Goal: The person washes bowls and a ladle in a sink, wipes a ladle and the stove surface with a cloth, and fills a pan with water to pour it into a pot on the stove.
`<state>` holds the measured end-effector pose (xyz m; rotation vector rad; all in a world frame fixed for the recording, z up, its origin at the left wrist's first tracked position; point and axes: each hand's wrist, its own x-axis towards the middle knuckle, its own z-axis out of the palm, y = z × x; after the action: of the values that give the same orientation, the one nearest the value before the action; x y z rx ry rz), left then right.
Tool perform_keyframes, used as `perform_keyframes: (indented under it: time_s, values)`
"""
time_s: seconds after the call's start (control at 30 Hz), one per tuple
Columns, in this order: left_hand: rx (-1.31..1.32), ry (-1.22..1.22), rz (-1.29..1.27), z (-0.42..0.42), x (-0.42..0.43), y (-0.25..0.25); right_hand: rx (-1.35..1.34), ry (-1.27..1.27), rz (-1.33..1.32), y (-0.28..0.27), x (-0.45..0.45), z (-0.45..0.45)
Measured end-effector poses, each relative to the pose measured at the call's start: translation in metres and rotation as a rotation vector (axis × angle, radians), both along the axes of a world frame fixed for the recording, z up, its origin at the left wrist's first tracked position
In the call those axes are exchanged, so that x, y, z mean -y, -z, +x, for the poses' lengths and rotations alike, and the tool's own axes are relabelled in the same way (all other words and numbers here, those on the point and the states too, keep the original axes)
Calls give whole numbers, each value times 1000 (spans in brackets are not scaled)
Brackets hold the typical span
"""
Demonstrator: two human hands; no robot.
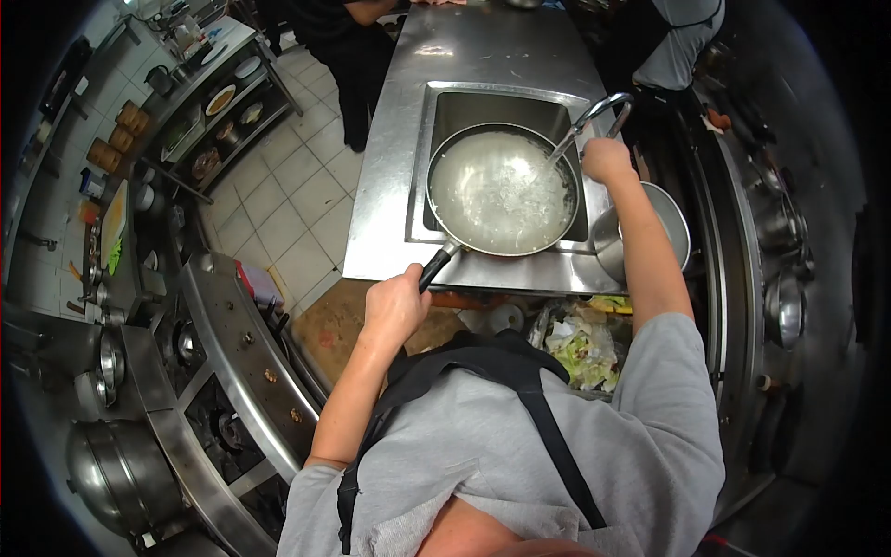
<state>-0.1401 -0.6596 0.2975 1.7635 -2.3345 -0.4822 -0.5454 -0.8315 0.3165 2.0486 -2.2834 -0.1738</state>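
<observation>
My left hand (396,302) is wrapped round the black handle of a wide frying pan (450,234). The pan rests over the steel sink (422,186), holding cloudy, bubbling water (501,190). A curved metal faucet (587,113) reaches over the pan's right side, and a stream runs from it into the water. My right hand (608,160) is closed at the faucet's near end; the exact part in its grip is hidden by the fingers. Below my right forearm stands a steel pot (673,218), partly covered by the arm.
Below the counter edge sits a bin of vegetable scraps (580,353). Two other people stand beyond the steel counter (380,204), one in dark trousers (348,84), one with a grey sleeve (673,56). A stove (227,422) and a large lidded pot (125,478) are at left.
</observation>
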Motion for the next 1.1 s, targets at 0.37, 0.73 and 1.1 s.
perform_keyframes:
  time_s: [0.37,0.73,1.1]
  values:
    - [-26,-17,-18,2,-2,4,106,11,-206,-29,-53,17]
    - [-34,-14,-17,5,0,6,1835,637,-309,91,-159,83]
    - [-11,-18,36,7,3,4,2003,516,106,86,-102,61]
